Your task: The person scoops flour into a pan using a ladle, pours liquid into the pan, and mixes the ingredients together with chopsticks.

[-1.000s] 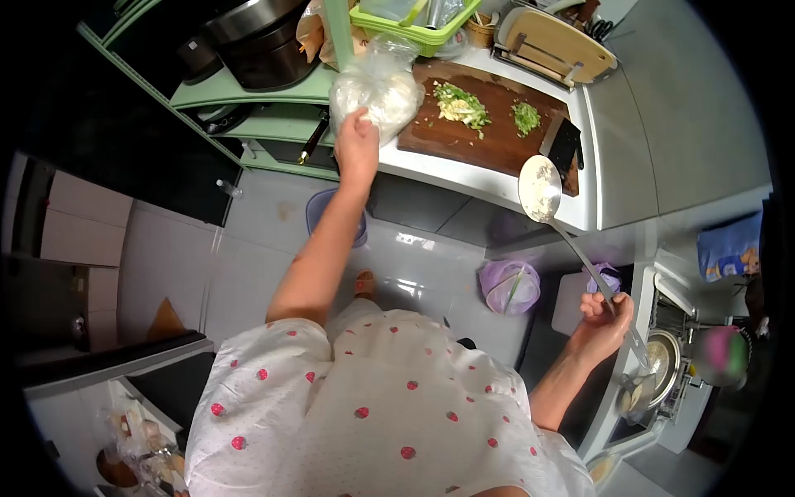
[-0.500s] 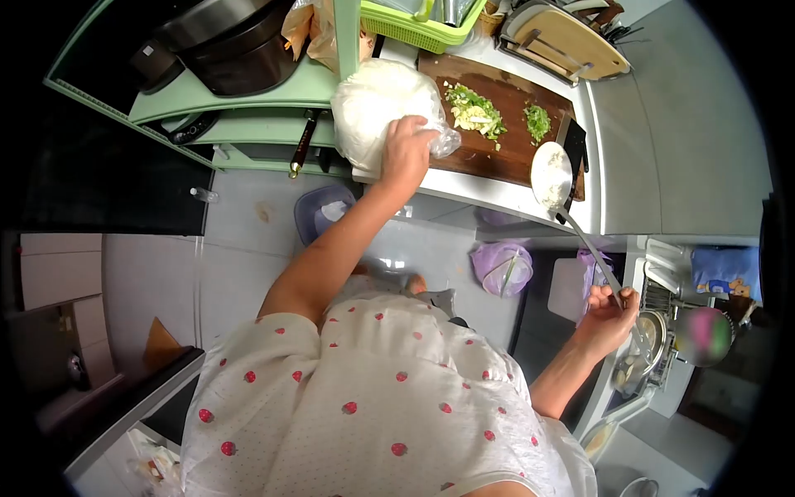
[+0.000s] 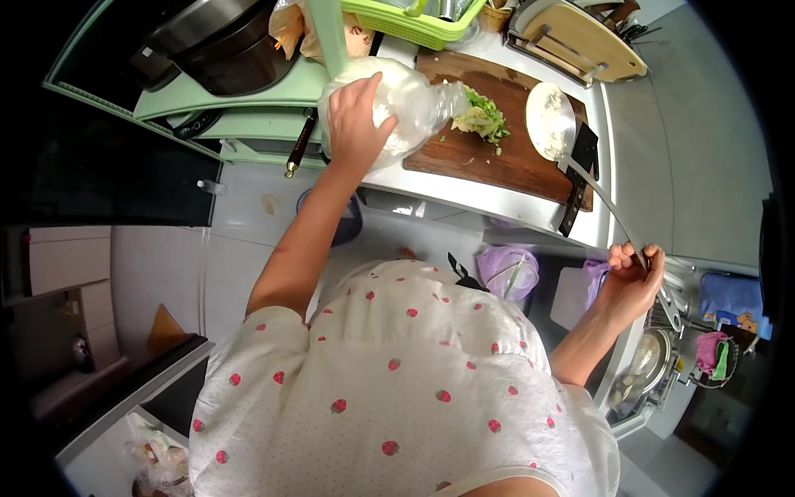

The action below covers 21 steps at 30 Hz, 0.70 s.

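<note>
Left fingers [image 3: 367, 93] on plastic bag [image 3: 414, 112], right fingers [image 3: 654, 257] gripping ladle [image 3: 566, 137]

White top, red strawberry print [image 3: 389, 389]; brown board [image 3: 501, 170]; silver ladle [image 3: 542, 142]; lime-green basket [image 3: 406, 31].

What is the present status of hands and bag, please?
Left hand on plastic bag. Right hand holding ladle. Knife possibly in the way, partly behind ladle.

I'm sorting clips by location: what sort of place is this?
Probably a kitchen: a wooden cutting board holds chopped greens, a knife lies at its edge, and the right hand grips a long-handled ladle.
</note>
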Motion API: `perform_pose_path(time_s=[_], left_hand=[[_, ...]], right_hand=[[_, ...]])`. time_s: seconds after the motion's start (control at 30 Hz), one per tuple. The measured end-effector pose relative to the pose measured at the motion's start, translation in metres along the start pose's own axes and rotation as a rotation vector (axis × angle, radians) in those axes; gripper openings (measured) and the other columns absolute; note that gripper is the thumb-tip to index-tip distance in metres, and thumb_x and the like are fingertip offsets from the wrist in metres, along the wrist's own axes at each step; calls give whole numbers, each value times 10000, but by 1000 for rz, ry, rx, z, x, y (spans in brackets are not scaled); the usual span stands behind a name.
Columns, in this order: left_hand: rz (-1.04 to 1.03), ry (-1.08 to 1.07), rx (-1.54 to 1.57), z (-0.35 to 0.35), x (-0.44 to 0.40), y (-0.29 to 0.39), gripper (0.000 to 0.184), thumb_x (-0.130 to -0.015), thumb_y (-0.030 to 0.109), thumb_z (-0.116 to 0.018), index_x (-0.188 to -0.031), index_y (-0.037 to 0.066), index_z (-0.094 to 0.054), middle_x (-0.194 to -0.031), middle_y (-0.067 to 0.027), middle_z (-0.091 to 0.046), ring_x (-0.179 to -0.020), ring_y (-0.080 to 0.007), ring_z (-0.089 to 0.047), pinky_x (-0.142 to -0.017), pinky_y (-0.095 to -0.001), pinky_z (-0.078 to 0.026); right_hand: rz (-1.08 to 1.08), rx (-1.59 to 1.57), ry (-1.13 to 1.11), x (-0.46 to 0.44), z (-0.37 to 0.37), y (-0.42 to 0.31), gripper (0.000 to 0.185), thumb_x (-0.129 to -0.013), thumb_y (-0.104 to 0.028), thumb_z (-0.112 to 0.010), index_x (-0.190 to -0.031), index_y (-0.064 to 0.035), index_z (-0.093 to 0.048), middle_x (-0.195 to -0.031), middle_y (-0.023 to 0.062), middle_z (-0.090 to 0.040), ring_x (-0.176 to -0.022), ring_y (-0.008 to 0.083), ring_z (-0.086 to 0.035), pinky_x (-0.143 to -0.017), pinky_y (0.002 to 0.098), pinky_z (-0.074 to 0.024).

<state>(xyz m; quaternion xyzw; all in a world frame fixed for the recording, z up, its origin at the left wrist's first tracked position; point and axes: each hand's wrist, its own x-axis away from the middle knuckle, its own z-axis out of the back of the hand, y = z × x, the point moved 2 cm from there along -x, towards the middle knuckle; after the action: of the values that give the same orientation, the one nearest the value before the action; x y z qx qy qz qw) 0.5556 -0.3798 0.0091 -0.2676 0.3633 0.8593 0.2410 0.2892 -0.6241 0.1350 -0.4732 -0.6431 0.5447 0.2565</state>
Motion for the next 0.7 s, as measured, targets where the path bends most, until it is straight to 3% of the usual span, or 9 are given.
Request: perform_pose_path(time_s=[0.1, 0.13, 0.17, 0.27, 0.37, 0.4, 0.6, 0.7], left_hand=[[-38, -135, 55, -13, -26, -1, 362, -601, 148, -702, -953, 89, -640, -958, -77, -574, -949, -275, -484, -838, -370, -389], [-99, -43, 53, -13, -26, 3, 248, -631, 168, -693, -864, 87, -664, -855, -70, -586, -857, -266, -522, -768, -366, -423], [-104, -48, 51, -15, -31, 1, 248, -631, 168, -693, -864, 87, -664, -855, -70, -586, -857, -266, -522, -768, -366, -423], [569, -228, 431, -9, -47, -10, 259, -713, 225, -676, -842, 5, -630, -692, -79, -605, -578, -171, -563, -578, -317, -464], [597, -184, 485, -8, -53, -39, 308, -736, 249, -677, -818, -41, -611, -682, -81, -607, -552, -132, -558, -536, -270, -458], [692, -168, 618, 0, -54, -29, 319, -759, 254, -664, -806, -56, -604, -692, -91, -599, -528, -134, -551, -512, -240, -447], [849, -204, 759, 2, -49, -41, 250, -803, 218, -628, -866, -19, -575, -725, -52, -582, -552, -113, -531, -507, -231, -430], [832, -236, 718, 14, -42, -43, 245, -830, 203, -579, -897, -32, -557, -696, -55, -567, -557, -105, -525, -488, -222, -420]], right_hand=[[-3, -32, -29, -9, 3, 5, 245, -911, -253, -403, -807, -42, -474, -623, 129, -549, -502, 227, -573, -450, 240, -452], [-6, -30, -22, -10, 6, 7, 242, -911, -250, -400, -816, -40, -475, -621, 132, -548, -500, 233, -575, -451, 239, -452], [-9, -32, -16, -10, 7, 7, 242, -911, -250, -400, -816, -40, -475, -621, 132, -548, -500, 233, -575, -451, 239, -452], [-38, -28, -26, -10, 6, 7, 239, -905, -259, -441, -795, -56, -502, -634, 117, -542, -539, 199, -536, -490, 243, -411], [-36, -19, -6, -10, 8, 11, 238, -905, -259, -438, -795, -58, -506, -630, 113, -546, -529, 202, -549, -478, 233, -423], [-30, -20, -8, -11, 9, 11, 242, -910, -250, -412, -807, -43, -486, -626, 124, -546, -513, 213, -564, -459, 236, -448], [-39, -33, -20, -7, 9, 14, 251, -921, -242, -377, -823, -29, -464, -614, 134, -549, -495, 224, -582, -434, 237, -473], [-52, -38, -17, -3, 11, 15, 252, -921, -244, -376, -823, -29, -463, -609, 134, -550, -493, 222, -581, -431, 238, -473]])
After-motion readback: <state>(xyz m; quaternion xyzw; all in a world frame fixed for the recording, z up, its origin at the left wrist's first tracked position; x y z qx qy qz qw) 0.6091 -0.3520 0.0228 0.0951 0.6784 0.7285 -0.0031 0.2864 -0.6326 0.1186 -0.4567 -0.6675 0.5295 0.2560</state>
